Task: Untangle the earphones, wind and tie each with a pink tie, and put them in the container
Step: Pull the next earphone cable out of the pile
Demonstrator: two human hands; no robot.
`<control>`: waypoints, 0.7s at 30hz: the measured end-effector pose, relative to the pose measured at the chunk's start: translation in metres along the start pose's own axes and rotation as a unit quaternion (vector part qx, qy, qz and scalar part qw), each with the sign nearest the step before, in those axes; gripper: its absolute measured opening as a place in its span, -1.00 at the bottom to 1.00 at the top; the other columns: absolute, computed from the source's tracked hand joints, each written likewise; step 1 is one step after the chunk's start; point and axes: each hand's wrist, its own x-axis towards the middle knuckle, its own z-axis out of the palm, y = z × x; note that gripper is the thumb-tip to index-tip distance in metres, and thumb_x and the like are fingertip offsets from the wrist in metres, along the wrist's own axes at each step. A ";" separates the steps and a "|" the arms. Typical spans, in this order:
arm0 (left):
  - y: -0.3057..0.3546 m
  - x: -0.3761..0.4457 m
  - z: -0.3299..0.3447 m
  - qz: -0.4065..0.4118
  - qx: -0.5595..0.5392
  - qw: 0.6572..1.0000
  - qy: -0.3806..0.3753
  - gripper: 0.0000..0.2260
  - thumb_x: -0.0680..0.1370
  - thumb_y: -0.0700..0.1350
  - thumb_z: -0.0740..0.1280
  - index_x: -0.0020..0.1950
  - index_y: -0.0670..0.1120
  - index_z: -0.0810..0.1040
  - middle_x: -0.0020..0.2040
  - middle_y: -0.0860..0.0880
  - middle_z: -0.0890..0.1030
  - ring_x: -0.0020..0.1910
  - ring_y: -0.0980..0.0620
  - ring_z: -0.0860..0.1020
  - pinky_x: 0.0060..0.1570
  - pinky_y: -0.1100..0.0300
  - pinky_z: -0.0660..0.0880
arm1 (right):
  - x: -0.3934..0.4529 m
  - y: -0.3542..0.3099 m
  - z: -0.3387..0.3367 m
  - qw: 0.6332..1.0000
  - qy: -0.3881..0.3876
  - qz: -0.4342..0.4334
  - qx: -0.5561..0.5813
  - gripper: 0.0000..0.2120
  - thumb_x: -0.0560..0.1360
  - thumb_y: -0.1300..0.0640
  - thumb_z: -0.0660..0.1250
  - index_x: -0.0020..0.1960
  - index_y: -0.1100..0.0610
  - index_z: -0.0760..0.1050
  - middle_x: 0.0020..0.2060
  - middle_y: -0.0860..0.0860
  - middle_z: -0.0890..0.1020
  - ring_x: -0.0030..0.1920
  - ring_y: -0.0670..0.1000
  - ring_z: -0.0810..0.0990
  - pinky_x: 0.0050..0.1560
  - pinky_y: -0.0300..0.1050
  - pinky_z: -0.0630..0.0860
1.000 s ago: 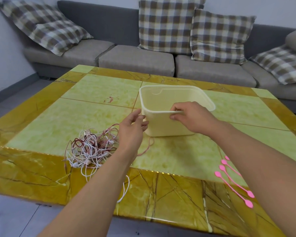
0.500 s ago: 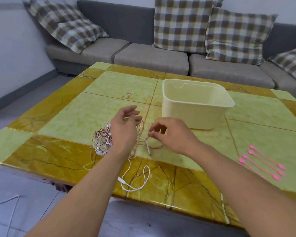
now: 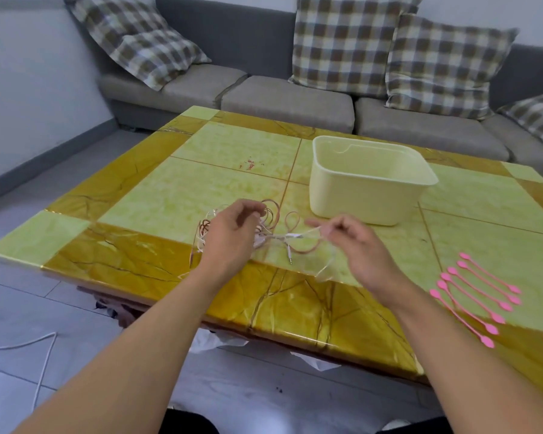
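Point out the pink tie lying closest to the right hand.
The topmost pink tie, farthest from the table's near edge; its upper end lies closest to the right hand. The others sit lower, nearer the edge.

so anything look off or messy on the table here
Small red marks smear the green tile left of the container, like a stain or scratch. The earphones between both hands are simply tangled, as the task expects.

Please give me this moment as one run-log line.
stage: untangling | left hand: grips earphones | right hand: pinches a strand | pink ties: untouched | container: nothing visible inside
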 end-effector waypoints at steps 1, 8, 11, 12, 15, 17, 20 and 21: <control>-0.002 -0.003 0.003 0.012 0.047 0.999 -0.023 -0.79 0.66 -0.20 0.23 0.15 0.02 0.62 0.07 0.13 0.67 -0.18 0.29 0.56 -0.22 0.36 0.44 | -0.001 -0.004 -0.005 0.997 0.035 -0.011 0.061 -0.82 0.68 0.21 0.21 -0.11 0.14 0.43 0.12 -0.03 0.72 0.23 -0.16 0.62 0.23 -0.38 0.40; -0.010 -0.016 0.026 0.101 0.265 0.952 -0.115 -0.53 0.58 0.28 0.22 0.37 0.05 0.54 0.36 0.06 0.53 0.44 0.06 0.36 0.52 0.08 0.11 | -0.002 -0.010 -0.035 0.898 0.221 -0.029 0.380 -0.77 0.71 0.23 0.11 -0.10 0.12 0.39 -0.41 0.03 0.46 -0.35 0.07 0.57 -0.13 0.00 0.60; -0.018 -0.015 0.035 0.115 0.371 0.911 -0.136 -0.43 0.48 0.33 0.34 0.43 0.13 0.45 0.44 0.11 0.44 0.55 0.05 0.21 0.58 -0.14 -0.15 | -0.002 0.000 -0.052 0.921 0.279 -0.013 0.273 -0.81 0.71 0.23 0.13 -0.07 0.07 0.37 -0.47 -0.04 0.38 -0.47 -0.04 0.30 -0.41 -0.15 0.31; -0.021 -0.015 0.036 0.114 0.395 0.903 -0.129 -0.44 0.49 0.23 0.40 0.46 0.13 0.41 0.46 0.11 0.42 0.56 0.05 0.19 0.57 -0.18 -0.16 | -0.003 0.004 -0.058 0.936 0.285 -0.007 0.205 -0.82 0.70 0.23 0.15 -0.07 0.06 0.37 -0.48 -0.06 0.38 -0.48 -0.05 0.25 -0.43 -0.14 0.22; -0.024 -0.013 0.037 0.087 0.432 0.893 -0.091 -0.44 0.53 0.05 0.44 0.50 0.11 0.35 0.49 0.09 0.38 0.56 0.02 0.16 0.57 -0.22 -0.17 | -0.007 0.013 -0.072 0.976 0.208 0.026 -0.052 -0.88 0.64 0.07 0.29 -0.07 -0.02 0.44 -0.48 -0.10 0.39 -0.47 -0.04 0.27 -0.37 -0.12 0.20; -0.027 -0.011 0.036 0.087 0.436 0.893 -0.070 -0.48 0.54 0.01 0.43 0.48 0.12 0.37 0.46 0.09 0.41 0.55 0.02 0.19 0.57 -0.22 -0.16 | -0.013 0.018 -0.071 0.974 0.072 0.069 -0.202 -0.84 0.54 -0.12 0.42 -0.01 -0.06 0.53 -0.43 -0.07 0.43 -0.42 -0.04 0.34 -0.32 -0.11 0.24; -0.027 -0.013 0.040 0.099 0.439 0.892 -0.045 -0.46 0.49 -0.09 0.46 0.44 0.12 0.43 0.40 0.08 0.48 0.52 0.02 0.24 0.57 -0.22 -0.14 | -0.017 0.027 -0.060 0.935 -0.073 0.099 -0.333 -0.76 0.43 -0.21 0.51 -0.05 -0.07 0.68 -0.56 -0.15 0.44 -0.52 -0.16 0.35 -0.33 -0.13 0.25; -0.026 -0.014 0.041 0.100 0.431 0.896 -0.039 -0.46 0.47 -0.10 0.47 0.43 0.11 0.44 0.39 0.07 0.49 0.51 0.02 0.25 0.57 -0.21 -0.14 | -0.016 0.029 -0.056 0.931 -0.074 0.092 -0.345 -0.80 0.44 -0.20 0.51 -0.12 -0.08 0.70 -0.60 -0.18 0.44 -0.53 -0.17 0.37 -0.33 -0.14 0.26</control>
